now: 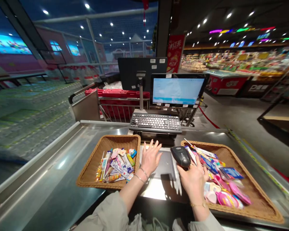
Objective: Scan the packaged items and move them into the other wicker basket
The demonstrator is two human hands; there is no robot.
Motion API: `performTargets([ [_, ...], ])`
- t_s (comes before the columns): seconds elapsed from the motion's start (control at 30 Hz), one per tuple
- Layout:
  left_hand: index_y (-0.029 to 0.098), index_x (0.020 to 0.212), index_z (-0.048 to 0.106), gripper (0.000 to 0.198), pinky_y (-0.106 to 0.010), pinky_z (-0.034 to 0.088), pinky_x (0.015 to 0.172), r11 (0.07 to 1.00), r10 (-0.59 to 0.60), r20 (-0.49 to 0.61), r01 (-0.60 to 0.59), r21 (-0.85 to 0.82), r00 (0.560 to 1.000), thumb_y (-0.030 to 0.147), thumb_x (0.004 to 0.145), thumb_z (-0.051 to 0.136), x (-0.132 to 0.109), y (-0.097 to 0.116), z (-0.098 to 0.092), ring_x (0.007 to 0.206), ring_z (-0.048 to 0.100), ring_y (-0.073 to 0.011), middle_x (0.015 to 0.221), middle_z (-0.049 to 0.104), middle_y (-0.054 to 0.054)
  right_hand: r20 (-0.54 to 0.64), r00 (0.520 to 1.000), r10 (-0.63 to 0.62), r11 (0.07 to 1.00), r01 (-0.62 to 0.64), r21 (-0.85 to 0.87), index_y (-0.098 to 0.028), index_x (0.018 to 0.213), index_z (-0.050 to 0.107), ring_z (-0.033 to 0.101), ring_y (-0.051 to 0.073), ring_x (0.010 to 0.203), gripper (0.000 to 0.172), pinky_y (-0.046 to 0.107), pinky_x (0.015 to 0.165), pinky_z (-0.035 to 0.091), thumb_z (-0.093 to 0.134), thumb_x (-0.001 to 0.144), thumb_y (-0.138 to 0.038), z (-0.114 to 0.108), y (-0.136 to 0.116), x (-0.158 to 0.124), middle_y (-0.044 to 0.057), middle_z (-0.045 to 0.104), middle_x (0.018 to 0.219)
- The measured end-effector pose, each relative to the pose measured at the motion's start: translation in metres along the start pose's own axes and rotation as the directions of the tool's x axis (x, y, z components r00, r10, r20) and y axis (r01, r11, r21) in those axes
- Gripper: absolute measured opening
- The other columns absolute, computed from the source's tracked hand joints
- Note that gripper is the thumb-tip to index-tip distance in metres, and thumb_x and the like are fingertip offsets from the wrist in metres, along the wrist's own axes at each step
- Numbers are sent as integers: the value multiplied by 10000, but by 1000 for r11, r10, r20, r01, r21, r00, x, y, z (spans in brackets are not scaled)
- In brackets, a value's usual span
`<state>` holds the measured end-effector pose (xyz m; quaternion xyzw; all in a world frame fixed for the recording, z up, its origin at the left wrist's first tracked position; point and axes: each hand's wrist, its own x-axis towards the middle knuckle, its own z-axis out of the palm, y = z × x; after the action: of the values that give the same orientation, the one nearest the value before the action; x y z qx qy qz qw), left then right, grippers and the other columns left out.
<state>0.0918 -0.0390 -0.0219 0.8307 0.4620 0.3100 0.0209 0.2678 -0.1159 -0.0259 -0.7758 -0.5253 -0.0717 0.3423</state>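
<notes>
My right hand [194,180] is closed around a black handheld barcode scanner [181,156], holding it over the steel checkout counter between two baskets. My left hand [151,157] hovers open with fingers spread above the flat scanner plate [166,165], just right of the left wicker basket [91,166], which holds several small candy and snack packets [118,165]. The right wicker basket [260,195] holds several colourful small packaged goods [221,183], close beside my right hand.
A black keyboard [155,123] sits behind the hands, with a lit monitor [177,90] above it. A red shopping cart [115,106] stands behind the counter. The steel counter [50,183] stretches left. Store shelves and displays fill the right background.
</notes>
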Motion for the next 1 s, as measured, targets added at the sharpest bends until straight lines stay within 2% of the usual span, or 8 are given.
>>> performTargets([
  [0.27, 252, 1350, 487, 415, -617, 226, 1157, 991, -117, -35, 119, 63, 992, 264, 936, 476, -27, -44, -21, 1405, 343, -253, 1424, 512, -64, 50, 995, -90, 996, 89, 33, -143, 1007, 695, 404, 289, 1304, 480, 477, 1066, 223, 443, 789, -489, 21, -33, -7, 187, 589, 1256],
  [0.4, 261, 1349, 490, 410, -618, 226, 1154, 979, -182, -44, 185, 84, 982, 267, 940, 466, -38, -61, -30, 1407, 339, -256, 1432, 502, -63, 76, 990, -115, 992, 110, 63, -149, 977, 697, 421, 286, 1297, 472, 476, 1062, 228, 441, 780, -493, 29, -46, -10, 170, 654, 1150],
  [0.53, 258, 1350, 489, 410, -614, 212, 1159, 962, -250, -49, 254, 103, 967, 269, 941, 460, -48, -75, -36, 1414, 325, -248, 1430, 505, -61, 119, 983, -141, 988, 132, 75, -180, 953, 696, 415, 294, 1295, 437, 501, 1061, 218, 445, 780, -493, 38, -54, -12, 137, 683, 1105],
  [0.77, 226, 1330, 513, 397, -609, 217, 1152, 929, -331, -59, 336, 154, 942, 275, 941, 453, -64, -97, -45, 1399, 354, -259, 1415, 519, -89, 151, 975, -162, 982, 145, 117, -180, 883, 705, 413, 296, 1285, 439, 497, 1053, 213, 442, 766, -510, 52, -66, -13, 140, 692, 1076],
  [1.0, 203, 1335, 511, 410, -576, 223, 1157, 895, -386, -19, 380, 233, 922, 301, 942, 446, -82, -130, -55, 1391, 367, -262, 1434, 497, -96, 231, 959, -164, 979, 130, 157, -199, 887, 702, 380, 280, 1322, 409, 489, 1078, 166, 451, 748, -490, 60, -76, -13, 97, 691, 1133],
])
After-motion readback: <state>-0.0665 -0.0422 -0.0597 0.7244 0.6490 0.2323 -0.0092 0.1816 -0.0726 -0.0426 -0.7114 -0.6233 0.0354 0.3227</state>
